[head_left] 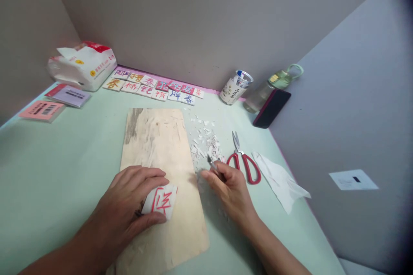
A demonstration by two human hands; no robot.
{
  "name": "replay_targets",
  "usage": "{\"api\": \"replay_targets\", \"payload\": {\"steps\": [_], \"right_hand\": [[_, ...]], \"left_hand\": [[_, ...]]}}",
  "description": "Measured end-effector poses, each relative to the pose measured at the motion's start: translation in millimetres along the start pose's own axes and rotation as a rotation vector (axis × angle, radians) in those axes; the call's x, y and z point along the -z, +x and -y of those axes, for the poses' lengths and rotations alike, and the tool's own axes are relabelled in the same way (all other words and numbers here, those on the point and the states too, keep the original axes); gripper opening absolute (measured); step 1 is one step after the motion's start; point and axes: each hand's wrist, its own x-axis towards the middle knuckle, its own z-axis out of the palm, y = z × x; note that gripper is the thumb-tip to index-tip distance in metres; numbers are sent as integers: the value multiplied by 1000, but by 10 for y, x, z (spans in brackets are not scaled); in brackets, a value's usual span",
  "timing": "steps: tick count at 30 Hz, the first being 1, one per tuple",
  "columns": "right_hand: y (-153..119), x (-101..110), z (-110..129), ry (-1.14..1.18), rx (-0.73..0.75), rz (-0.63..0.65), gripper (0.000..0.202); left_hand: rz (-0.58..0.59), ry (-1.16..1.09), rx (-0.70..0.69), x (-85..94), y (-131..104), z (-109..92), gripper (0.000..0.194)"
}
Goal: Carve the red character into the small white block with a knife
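My left hand (132, 206) rests on a pale wooden board (161, 142), thumb and fingers closed around a white square tile (161, 203) with red character strokes on it. Just right of the board, my right hand (230, 191) pinches a craft knife (211, 162), its metal tip pointing up and to the left, away from the tile. Most of the knife's handle is hidden by the fingers. White shavings (211, 144) lie scattered on the green table beyond the knife tip.
Red-handled scissors (248, 167) and a white tissue (284, 180) lie right of my right hand. Behind are character tiles (153, 88), a can (236, 88), a bottle (261, 94) and a phone (272, 108). A tissue pack (87, 66) and small packets (43, 110) sit left.
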Motion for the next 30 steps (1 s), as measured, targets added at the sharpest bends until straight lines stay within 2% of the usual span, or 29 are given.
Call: {"api": "replay_targets", "payload": {"steps": [2,4,6,8,10,15,19,23,27,30], "right_hand": [[-33,1,-8,-48,70,59,44],[-93,-33,16,-80,155,163,25],[-147,-73,57,-103,225,322,10],[-170,-100,93,-158,291,460,19],[-159,-112,109,-225,349,523,24],[-99,-144,86,-227,410,517,23],[-128,-171,63,-439,496,463,23],[-149,-185,54,-551,561,481,20],[-134,-238,37,-531,619,418,25],[-89,-223,14,-373,564,298,22]], "left_hand": [[-4,13,8,-2,-1,1,45],[-8,21,3,-6,-3,8,46],[-10,19,-14,-12,-5,24,48],[-15,10,-39,-17,-7,45,51],[-13,3,-56,-20,-8,65,53],[-11,-15,-74,-21,-3,79,50],[-17,-29,-69,-25,-2,67,51],[-20,-18,-57,-43,-7,67,51],[-62,-4,-73,-69,-11,74,49],[-65,5,-78,-74,-18,73,47]]}}
